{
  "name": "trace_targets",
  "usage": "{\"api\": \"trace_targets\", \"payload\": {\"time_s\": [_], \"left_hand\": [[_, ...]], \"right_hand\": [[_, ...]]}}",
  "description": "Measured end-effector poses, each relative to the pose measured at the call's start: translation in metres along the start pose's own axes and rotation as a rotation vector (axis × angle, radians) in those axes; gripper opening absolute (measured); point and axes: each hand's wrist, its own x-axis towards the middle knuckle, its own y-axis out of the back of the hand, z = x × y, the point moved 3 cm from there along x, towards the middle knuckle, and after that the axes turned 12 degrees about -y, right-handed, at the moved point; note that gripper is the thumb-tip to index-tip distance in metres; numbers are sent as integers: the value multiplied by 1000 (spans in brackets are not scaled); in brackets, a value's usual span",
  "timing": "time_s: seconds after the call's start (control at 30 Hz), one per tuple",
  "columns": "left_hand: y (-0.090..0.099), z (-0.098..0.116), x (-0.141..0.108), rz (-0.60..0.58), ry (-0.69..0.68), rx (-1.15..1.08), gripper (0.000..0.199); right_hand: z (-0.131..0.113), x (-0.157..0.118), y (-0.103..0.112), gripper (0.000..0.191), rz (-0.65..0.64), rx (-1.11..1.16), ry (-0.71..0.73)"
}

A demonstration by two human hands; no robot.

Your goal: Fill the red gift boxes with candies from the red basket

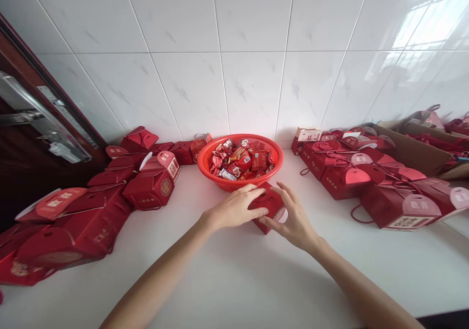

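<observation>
The left hand (236, 207) curves over the left side of a small red cardboard box (270, 199) with gold printing, its thumb and fingers moderately apart on the box. The right hand (296, 221) spans the right side, thumb and forefinger spread wide, so both hands hold the box between them; how firmly they press cannot be told. The two thumbs come close together at its near side. The box is on a smooth white countertop (227, 280), just in front of a round red plastic basket (220, 181) with perforated sides. In the basket lies a heap of small wrapped sweets (242, 160), mostly in red wrappers. Farther out on the left stands a cluster of folded red gift boxes (150, 187); on the right, a group of red boxes with cord handles (346, 180) stands near an open brown cardboard carton (421, 151). Pale glossy wall tiles (252, 90) rise behind, and a dark reddish-brown door (22, 158) is at far left.
</observation>
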Motion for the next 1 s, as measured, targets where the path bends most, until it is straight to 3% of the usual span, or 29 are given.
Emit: {"api": "trace_targets", "payload": {"time_s": [0.17, 0.37, 0.63, 0.77, 0.87, 1.0], "left_hand": [[-5, -1, 3, 23, -20, 25, 52], [-7, -8, 3, 31, 5, 28, 58], [-15, -14, 8, 49, -65, -46, 58], [-21, -17, 13, 112, -100, -73, 55], [-29, -12, 16, 235, -130, -42, 51], [-59, 6, 3, 581, -230, 122, 36]], "right_hand": [[2, 3, 8, 72, -53, -25, 4], [-3, 2, 7, 55, -36, -92, -15], [-2, 4, 7, 59, 13, -159, -30], [-5, 7, 13, 53, 16, -215, -43], [-4, 10, 19, 52, 26, -264, -76], [-2, 13, 25, 56, -4, -336, -92]]}}
